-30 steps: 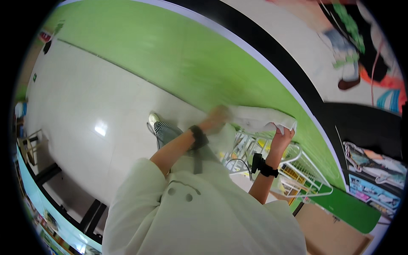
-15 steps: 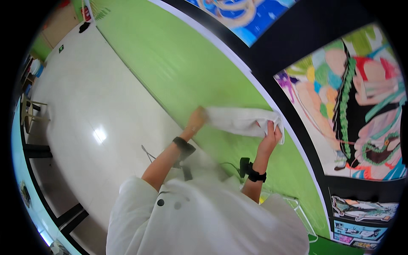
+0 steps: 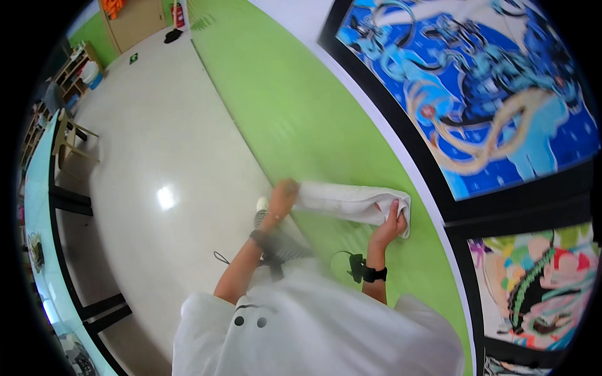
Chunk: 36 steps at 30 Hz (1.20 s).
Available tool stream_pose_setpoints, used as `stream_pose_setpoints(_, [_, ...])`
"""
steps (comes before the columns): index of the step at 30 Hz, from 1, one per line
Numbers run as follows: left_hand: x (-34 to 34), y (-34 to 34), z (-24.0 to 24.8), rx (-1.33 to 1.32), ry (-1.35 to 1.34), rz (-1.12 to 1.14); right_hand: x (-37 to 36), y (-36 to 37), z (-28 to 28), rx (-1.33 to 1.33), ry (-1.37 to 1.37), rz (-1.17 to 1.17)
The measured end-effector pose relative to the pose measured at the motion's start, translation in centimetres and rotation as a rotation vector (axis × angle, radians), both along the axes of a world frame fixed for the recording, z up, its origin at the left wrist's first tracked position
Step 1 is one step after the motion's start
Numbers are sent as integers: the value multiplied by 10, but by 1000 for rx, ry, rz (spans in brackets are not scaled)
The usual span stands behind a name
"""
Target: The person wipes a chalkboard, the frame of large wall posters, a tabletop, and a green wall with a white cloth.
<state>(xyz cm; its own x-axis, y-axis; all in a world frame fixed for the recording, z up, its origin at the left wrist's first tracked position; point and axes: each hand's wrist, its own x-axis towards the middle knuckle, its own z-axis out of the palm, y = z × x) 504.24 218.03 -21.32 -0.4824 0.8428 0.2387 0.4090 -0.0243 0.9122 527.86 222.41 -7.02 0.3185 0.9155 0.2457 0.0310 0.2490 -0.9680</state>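
A long, folded white towel (image 3: 342, 199) stretches between my two hands, in front of the green lower wall. My left hand (image 3: 285, 197) is closed around its left end, somewhat blurred by motion. At the other end my right hand (image 3: 393, 224) grips the cloth, its thumb on top and some fingers tucked under a fold. Part of a finger shows through a gap in the folds. A black strap with a small dark device circles my right wrist, and another dark strap is on my left wrist.
Green wall panel (image 3: 301, 119) runs along the right, with colourful pictures (image 3: 476, 94) in black frames above it. Pale shiny floor (image 3: 163, 144) spreads to the left. A glass-topped table (image 3: 63, 282), a wooden chair (image 3: 74, 141) and shelves line the far left; a door (image 3: 135, 25) stands at the back.
My view has shifted forward along the wall, so the blue picture shows more fully and the door appears. Both hands still grip the towel. A striped shoe or sock now shows beside my left hand.
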Motion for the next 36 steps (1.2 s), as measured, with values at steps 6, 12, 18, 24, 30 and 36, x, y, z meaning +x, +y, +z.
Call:
stream_pose_setpoints(6, [-125,38,5,-137,-47,113,-140,59,-10,-8,100,44])
stream_pose_setpoints(12, [-245,96,1,-49,-10,151,-256,115,3,28,132,105])
stream_pose_setpoints(18, [-353,146,64,-110,278,141,-362,182,31,74,131,285])
stream_pose_setpoints(24, [-407,229,123,-93,310,96,-403,207,28,-33,-40,404])
stream_pose_setpoints(30, [-433,330,166,99,269,-89,-421,214,23,64,76,428])
stream_pose_setpoints(36, [-466,401,158,349,-93,55,-466,238,4,-21,164,449])
